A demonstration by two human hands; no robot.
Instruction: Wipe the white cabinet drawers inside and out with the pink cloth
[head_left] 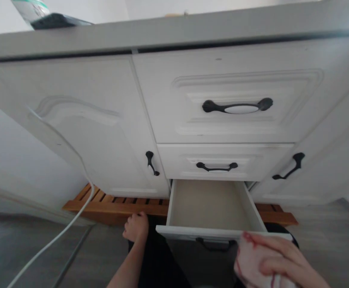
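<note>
Cloth (254, 262) bunched in right hand (285, 260), beside drawer (213, 208)

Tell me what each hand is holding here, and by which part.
The right hand grips a bunched white-and-red cloth by its top. The left hand, loosely closed by the open bottom drawer, holds nothing visible.

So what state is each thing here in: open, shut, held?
Bottom white drawer: pulled open, nothing visible inside.
Middle white drawer: shut.
Top white drawer: shut.
Left white cabinet door: shut.
Right white cabinet door: shut.
Red-and-white cloth: bunched up, held.
Right hand: grip closed on the cloth.
Left hand: curled, holding nothing visible.
</note>
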